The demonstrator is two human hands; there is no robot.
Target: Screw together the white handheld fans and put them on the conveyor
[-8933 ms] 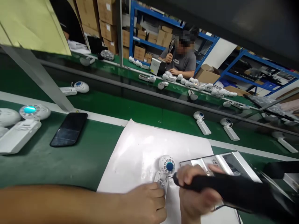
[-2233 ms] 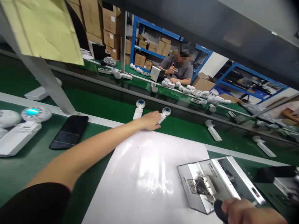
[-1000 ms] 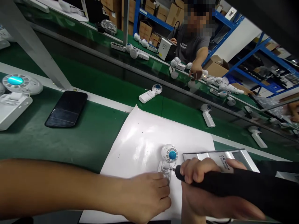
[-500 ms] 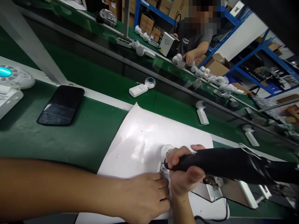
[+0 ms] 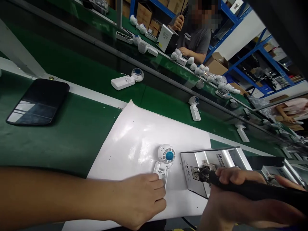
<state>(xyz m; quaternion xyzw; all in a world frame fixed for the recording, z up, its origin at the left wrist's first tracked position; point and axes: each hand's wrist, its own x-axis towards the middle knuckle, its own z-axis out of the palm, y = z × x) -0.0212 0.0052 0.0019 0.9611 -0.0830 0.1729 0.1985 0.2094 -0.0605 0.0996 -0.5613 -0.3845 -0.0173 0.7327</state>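
Note:
A small white handheld fan [image 5: 165, 158] with a blue hub lies on a white sheet [image 5: 134, 144] in front of me. My left hand [image 5: 141, 200] is closed over the fan's handle, pressing it to the sheet. My right hand [image 5: 234, 195] is wrapped round a black electric screwdriver [image 5: 240, 187]. The screwdriver's tip rests at the slot of a silver metal screw feeder box [image 5: 211, 168], right of the fan.
A black phone [image 5: 38, 102] lies on the green bench at the left. More white fans [image 5: 126, 80] [image 5: 194, 107] lie on the conveyor behind the sheet. Across the line a person [image 5: 196, 35] handles further fans beside a small grey box [image 5: 166, 38]. Cartons fill blue shelving behind.
My right hand has swung the screwdriver off the fan and rightwards to the silver feeder box. The left hand stays on the fan's handle. The view has shifted right.

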